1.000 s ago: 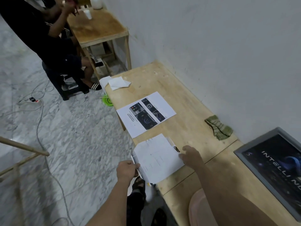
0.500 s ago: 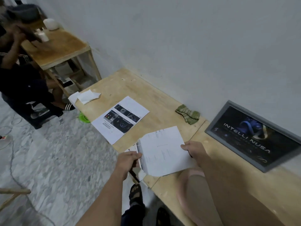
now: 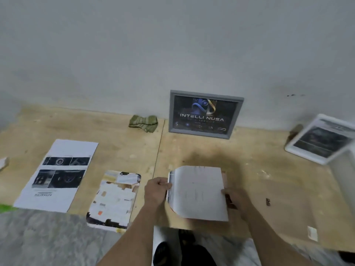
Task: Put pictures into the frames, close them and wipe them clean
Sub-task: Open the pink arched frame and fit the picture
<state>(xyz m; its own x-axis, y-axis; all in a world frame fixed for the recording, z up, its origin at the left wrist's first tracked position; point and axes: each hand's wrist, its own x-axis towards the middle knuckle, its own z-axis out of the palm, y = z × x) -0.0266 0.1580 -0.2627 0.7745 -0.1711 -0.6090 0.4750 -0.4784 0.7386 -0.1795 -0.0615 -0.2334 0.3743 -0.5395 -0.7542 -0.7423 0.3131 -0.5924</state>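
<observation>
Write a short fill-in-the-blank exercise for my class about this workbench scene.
1. The grey frame leans against the ____.
2. The green cloth lies to the ____ of that frame.
3. The left hand and right hand together hold a stack of ____.

Missing words: wall; left; papers

Matt plywood table (image 3: 249, 150), paper sheets (image 3: 197, 191)

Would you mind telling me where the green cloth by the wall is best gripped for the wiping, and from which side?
Probably pinch the green cloth at its bunched middle, coming from above and the table's front edge. It lies crumpled flat near the wall, left of the grey frame, so the wall blocks the far side. Both hands are busy with the paper stack, so one must free up first.
</observation>
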